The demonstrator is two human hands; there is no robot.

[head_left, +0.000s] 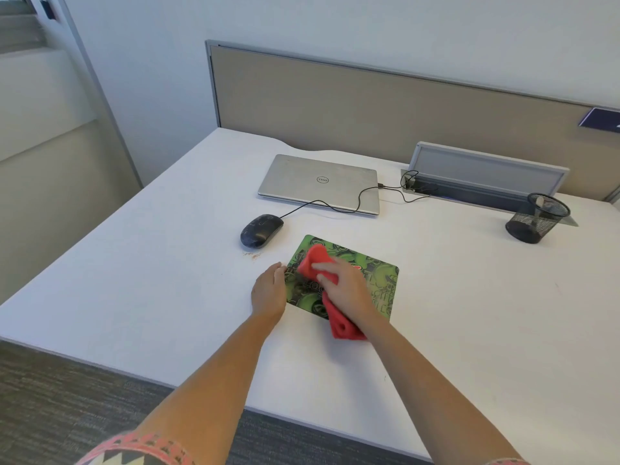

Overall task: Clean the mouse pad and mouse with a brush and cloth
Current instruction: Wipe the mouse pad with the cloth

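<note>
A green patterned mouse pad (pixel 375 273) lies flat on the white desk. My right hand (pixel 349 286) presses a red cloth (pixel 315 260) onto the pad, and the cloth's tail hangs past the pad's near edge. My left hand (pixel 268 292) rests on the desk with its fingertips touching the pad's left edge. A black wired mouse (pixel 261 230) sits on the desk, up and to the left of the pad. No brush is visible.
A shut silver laptop (pixel 318 182) lies behind the pad, with the mouse cable (pixel 359 199) looping across it. A black mesh pen cup (pixel 536 218) stands at the right. Small crumbs (pixel 252 255) lie near the mouse. The desk's front edge (pixel 201 387) runs close to me.
</note>
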